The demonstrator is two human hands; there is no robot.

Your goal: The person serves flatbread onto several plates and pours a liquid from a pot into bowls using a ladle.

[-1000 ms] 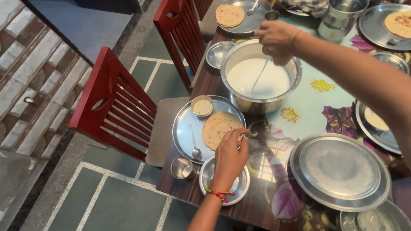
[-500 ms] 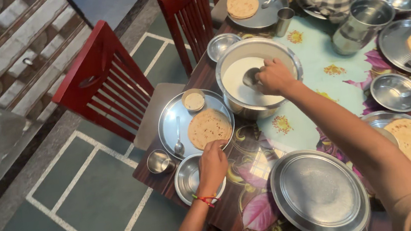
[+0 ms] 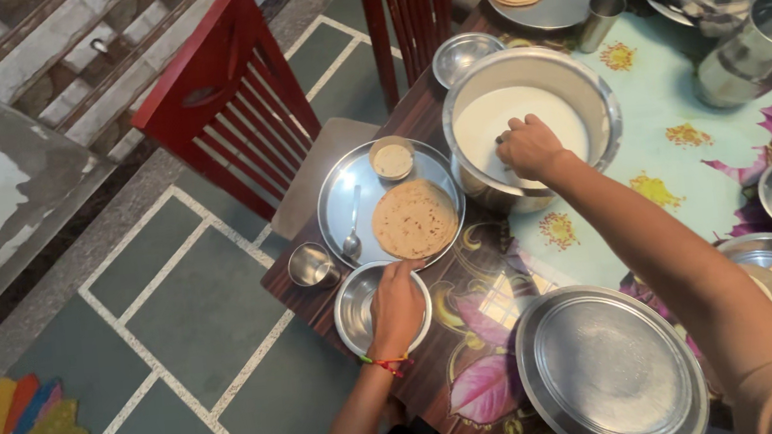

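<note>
We are seeing bare tabletop (image 3: 482, 278) lying open between our left hand (image 3: 397, 307) and the big upturned plate (image 3: 608, 370). The steel pot (image 3: 596, 93), flatbread plate (image 3: 338, 189) and small cup (image 3: 311, 266) are crowding the table edge.
</note>
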